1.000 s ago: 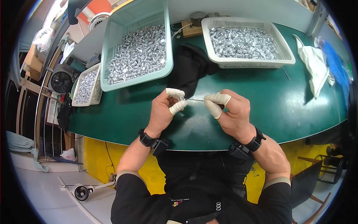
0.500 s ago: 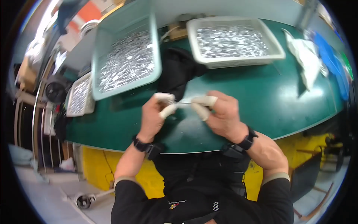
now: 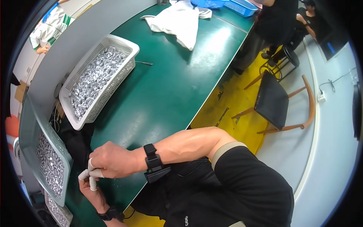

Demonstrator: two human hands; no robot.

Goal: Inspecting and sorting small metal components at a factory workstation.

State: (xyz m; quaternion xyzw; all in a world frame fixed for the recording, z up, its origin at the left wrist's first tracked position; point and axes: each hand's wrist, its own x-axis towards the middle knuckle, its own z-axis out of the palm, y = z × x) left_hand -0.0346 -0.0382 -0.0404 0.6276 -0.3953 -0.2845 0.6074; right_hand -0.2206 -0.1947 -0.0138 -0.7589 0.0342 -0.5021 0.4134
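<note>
My right hand and my left hand meet over the green table at the lower left, wearing white finger cots. The fingers of both are pinched together, fingertips touching or nearly so. Whatever lies between them is hidden or too small to make out. Beside them is a black cloth. Left of the hands, a grey-green bin is filled with small shiny metal pieces. Farther away, a white slotted basket contains similar pieces.
A smaller pale bin of metal pieces sits at the lower left. By the white basket lies a thin metal tool. White cloth and a blue basket are at the far end. A chair and a standing person are to the right.
The view has swung to the right, bringing in the chair and other people. My hands have come closer together; the thin metal piece that showed between them is no longer visible.
</note>
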